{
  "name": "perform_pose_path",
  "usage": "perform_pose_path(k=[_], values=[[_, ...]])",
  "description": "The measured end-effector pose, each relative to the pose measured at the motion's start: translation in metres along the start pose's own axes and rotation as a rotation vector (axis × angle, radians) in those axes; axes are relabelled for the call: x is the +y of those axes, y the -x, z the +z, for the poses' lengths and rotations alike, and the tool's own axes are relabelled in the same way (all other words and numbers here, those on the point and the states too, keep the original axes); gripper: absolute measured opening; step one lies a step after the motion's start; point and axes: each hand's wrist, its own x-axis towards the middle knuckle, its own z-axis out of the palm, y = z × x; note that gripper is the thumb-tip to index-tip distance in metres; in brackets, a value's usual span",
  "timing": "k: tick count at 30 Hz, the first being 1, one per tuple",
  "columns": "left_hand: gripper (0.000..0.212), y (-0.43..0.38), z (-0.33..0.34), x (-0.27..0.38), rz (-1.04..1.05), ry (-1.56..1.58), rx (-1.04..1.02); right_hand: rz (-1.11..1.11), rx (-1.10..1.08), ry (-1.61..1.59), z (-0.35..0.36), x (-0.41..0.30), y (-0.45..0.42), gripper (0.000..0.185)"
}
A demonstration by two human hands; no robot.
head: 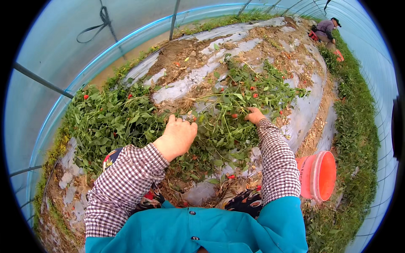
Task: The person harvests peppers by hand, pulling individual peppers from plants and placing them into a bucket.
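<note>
My left hand (178,136) is over the uprooted pepper plants, its fingers curled and knuckles up. The fingertips are turned away, so whether a stem lies in them is hidden. My right hand (255,116) reaches into the leafy stems of a pepper plant (240,91), its fingertips partly covered by foliage. A red pepper (234,116) hangs just left of that hand. Pale, dry roots (187,102) of the plant lie beyond my left hand. To the left spreads a thick heap of pulled plants (117,117) with a few red fruits.
A red plastic bucket (326,177) lies tipped beside my right forearm. Torn plastic mulch film (303,110) covers parts of the soil. At the far right another person (326,28) crouches near a red container (339,55). Film greenhouse walls (47,47) curve around on metal hoops.
</note>
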Motion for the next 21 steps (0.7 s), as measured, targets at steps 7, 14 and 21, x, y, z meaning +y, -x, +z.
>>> perform_pose_path(k=[7,14,21], values=[[0.094,-0.035,0.024,0.012,-0.016,0.007,0.253,-0.168,-0.026,-0.127,-0.058,0.006,0.127,0.052],[0.085,-0.043,0.040,0.039,0.070,0.581,0.229,-0.436,0.071,-0.016,-0.061,-0.029,0.215,0.045],[0.038,-0.063,0.042,0.016,-0.051,0.759,0.261,-0.721,0.880,-0.047,-0.092,-0.067,0.254,0.049]])
